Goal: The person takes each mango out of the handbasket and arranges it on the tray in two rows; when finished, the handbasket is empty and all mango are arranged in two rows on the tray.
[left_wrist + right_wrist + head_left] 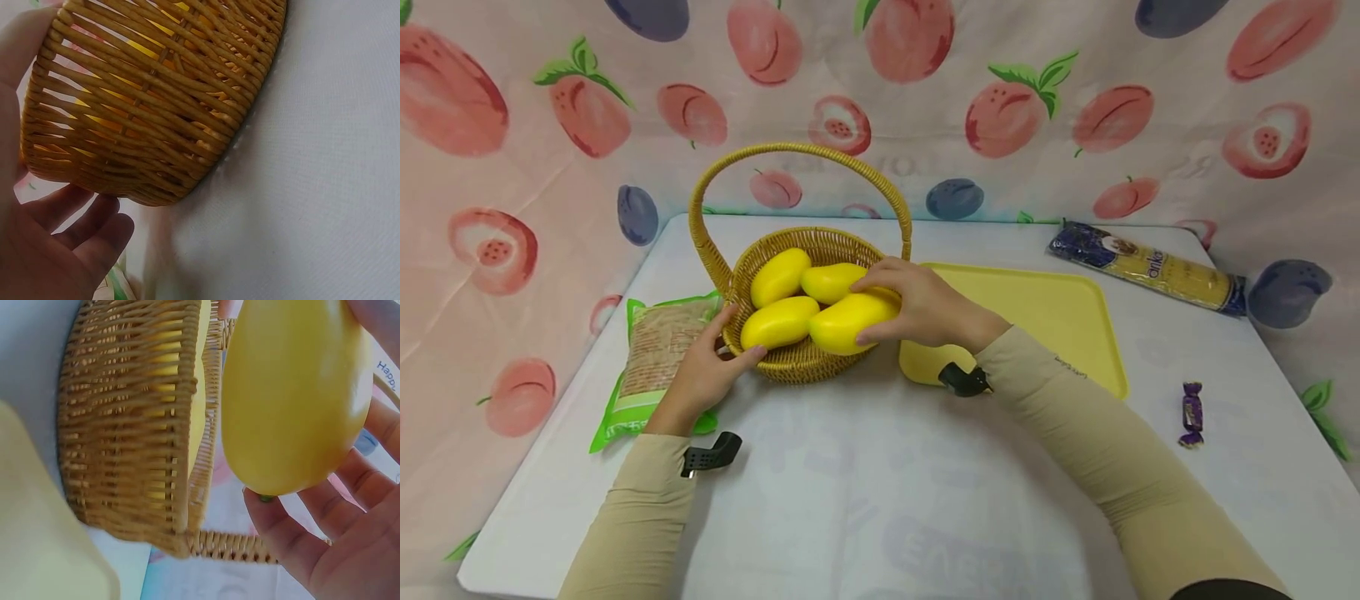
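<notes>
A wicker basket (801,368) with a tall arched handle stands on the table with several yellow mangoes (778,323) inside. My left hand (706,371) holds the basket's left rim, thumb over the edge; in the left wrist view, its fingers (103,240) lie against the woven outside (156,106). My right hand (925,307) grips one mango (853,321) at the basket's right front side. The right wrist view has this mango (294,394) just above the rim, apart from the weave, between thumb and fingers.
Right of the basket lies a yellow tray (1037,312). A green-edged bag (662,350) of brownish food is at the left, partly behind my left hand. A pasta packet (1150,267) lies at back right, a purple wrapped candy (1192,414) nearer the front.
</notes>
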Available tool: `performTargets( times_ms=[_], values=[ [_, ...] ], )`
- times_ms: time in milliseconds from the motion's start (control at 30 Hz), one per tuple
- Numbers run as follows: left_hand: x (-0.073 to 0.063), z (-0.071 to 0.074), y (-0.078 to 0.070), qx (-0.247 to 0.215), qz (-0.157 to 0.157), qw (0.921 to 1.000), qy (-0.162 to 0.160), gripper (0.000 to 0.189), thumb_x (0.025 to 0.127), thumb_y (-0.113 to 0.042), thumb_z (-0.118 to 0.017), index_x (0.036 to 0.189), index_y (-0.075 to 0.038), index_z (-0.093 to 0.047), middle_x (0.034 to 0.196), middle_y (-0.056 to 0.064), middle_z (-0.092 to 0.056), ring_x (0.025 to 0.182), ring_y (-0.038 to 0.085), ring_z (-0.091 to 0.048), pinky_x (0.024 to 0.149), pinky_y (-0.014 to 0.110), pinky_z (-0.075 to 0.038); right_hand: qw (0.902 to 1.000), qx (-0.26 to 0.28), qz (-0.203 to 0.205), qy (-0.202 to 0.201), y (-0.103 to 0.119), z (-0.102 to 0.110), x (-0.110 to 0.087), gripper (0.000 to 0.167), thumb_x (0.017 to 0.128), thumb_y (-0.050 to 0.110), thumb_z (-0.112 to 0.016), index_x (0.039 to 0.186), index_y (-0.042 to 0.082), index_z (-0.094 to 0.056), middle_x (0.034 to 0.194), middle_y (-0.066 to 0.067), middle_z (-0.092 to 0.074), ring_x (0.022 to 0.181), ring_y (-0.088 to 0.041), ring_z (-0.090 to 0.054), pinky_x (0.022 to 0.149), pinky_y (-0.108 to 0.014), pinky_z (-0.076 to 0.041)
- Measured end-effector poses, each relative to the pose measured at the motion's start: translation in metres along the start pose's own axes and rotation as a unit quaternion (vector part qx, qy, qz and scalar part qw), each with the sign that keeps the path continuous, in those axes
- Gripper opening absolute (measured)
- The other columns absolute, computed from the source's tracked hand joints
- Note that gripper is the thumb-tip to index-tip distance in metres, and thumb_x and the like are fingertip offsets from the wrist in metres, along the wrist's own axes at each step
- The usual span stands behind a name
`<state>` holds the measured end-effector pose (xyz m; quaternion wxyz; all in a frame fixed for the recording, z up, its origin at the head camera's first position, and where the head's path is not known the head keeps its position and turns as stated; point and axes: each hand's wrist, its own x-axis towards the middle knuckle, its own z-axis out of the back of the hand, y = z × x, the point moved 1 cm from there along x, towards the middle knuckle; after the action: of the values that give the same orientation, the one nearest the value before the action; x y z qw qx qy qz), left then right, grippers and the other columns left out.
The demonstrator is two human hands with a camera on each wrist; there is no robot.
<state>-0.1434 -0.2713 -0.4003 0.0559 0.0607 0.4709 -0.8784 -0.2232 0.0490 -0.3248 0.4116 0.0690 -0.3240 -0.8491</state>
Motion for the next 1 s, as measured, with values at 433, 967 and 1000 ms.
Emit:
performTargets(
  times_ms=[433,967,1000],
  values=[
    [0.000,-0.001,0.002,0.000,-0.006,1.0000,-0.002,0.095,0.092,-0.051,-0.069,0.163,-0.022,-0.013,0.163,0.019,-0.018,0.139,0.045,-0.034,0.110,0.060,-0.033,0.9994,-0.006,-0.030,-0.019,-0.022,0.022,-0.039,0.061,0.079,0.041,-0.086,0.129,0.010,-0.068,0.129,-0.007,-0.058,0.116,-0.025,-0.053,0.099,-0.044,-0.047],
    [0.001,0.001,0.001,0.011,-0.010,0.9999,0.008,0.096,0.092,-0.052,-0.068,0.163,-0.021,-0.012,0.165,0.016,-0.015,0.138,0.045,-0.035,0.108,0.060,-0.035,0.9918,-0.038,-0.113,-0.047,-0.071,0.046,-0.054,0.068,0.079,0.045,-0.086,0.130,0.006,-0.066,0.126,-0.009,-0.061,0.113,-0.027,-0.055,0.096,-0.046,-0.046],
    [0.001,0.001,0.001,0.011,-0.011,0.9998,0.009,0.096,0.092,-0.052,-0.068,0.163,-0.021,-0.012,0.165,0.015,-0.015,0.139,0.045,-0.035,0.109,0.060,-0.034,0.9910,-0.039,-0.120,-0.046,-0.075,0.046,-0.054,0.069,0.079,0.045,-0.085,0.131,0.005,-0.066,0.126,-0.010,-0.061,0.113,-0.028,-0.055,0.097,-0.047,-0.046]
  ],
)
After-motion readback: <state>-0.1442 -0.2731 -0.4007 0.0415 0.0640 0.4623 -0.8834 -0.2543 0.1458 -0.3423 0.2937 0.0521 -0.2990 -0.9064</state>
